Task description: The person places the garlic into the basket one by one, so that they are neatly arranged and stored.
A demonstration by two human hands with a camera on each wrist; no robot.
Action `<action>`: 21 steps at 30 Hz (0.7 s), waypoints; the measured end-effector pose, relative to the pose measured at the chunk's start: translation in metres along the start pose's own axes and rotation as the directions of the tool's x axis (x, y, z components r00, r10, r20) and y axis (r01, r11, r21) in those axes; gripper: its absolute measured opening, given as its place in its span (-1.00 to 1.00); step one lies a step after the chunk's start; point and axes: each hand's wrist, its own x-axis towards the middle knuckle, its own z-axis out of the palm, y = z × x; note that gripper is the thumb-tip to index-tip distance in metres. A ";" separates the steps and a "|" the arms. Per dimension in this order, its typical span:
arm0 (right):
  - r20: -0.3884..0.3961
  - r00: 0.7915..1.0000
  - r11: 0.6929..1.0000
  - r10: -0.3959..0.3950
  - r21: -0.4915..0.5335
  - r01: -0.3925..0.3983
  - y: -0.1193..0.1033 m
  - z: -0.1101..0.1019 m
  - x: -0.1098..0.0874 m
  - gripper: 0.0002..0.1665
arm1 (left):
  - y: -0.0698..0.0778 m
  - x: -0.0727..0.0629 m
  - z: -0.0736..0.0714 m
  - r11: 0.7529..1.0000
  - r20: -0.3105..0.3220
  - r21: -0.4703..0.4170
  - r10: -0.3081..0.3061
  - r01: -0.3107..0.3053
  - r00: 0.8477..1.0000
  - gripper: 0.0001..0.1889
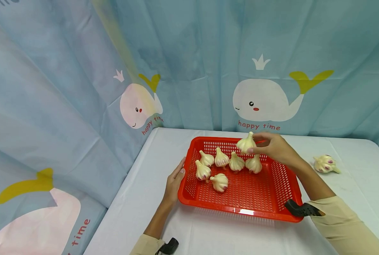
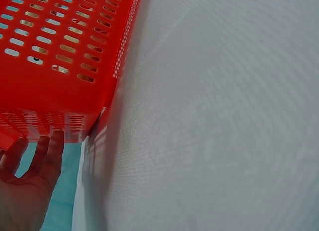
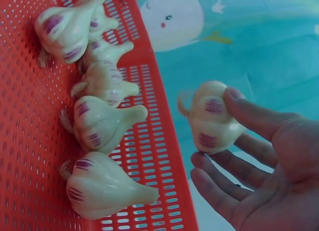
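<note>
My right hand (image 1: 273, 147) pinches a garlic bulb (image 1: 246, 143) between thumb and fingers, over the far rim of a red plastic basket (image 1: 240, 210). In the right wrist view the held bulb (image 3: 212, 118) shows purple streaks, and the rim lies to its left. Several other garlic bulbs (image 1: 222, 158) sit in the basket, mostly in a row along the far side, with one bulb (image 1: 219, 182) nearer the middle. At the basket's left side is my left hand (image 1: 174, 182). Its fingers (image 2: 54, 158) lie straight against the outer wall in the left wrist view.
Right of the basket, a single garlic bulb (image 1: 326, 164) lies on the white tablecloth (image 1: 361, 191). A blue curtain (image 1: 195, 99) with whale prints hangs behind the table and along its left side.
</note>
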 end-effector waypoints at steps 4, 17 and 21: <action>0.040 0.999 0.999 0.000 -0.048 0.002 0.003 0.003 0.004 -0.17 | -0.001 0.001 -0.001 1.000 -0.001 -0.001 -0.005 0.005 1.000 -0.45; 0.144 0.989 0.995 -0.037 -0.089 0.050 0.005 0.009 0.007 -0.29 | -0.001 0.000 -0.001 1.000 -0.004 0.004 -0.014 0.014 1.000 -0.43; 0.183 0.982 0.992 -0.048 -0.103 0.068 0.006 0.011 0.009 -0.36 | -0.001 0.000 0.000 1.000 -0.010 0.006 -0.017 0.018 1.000 -0.43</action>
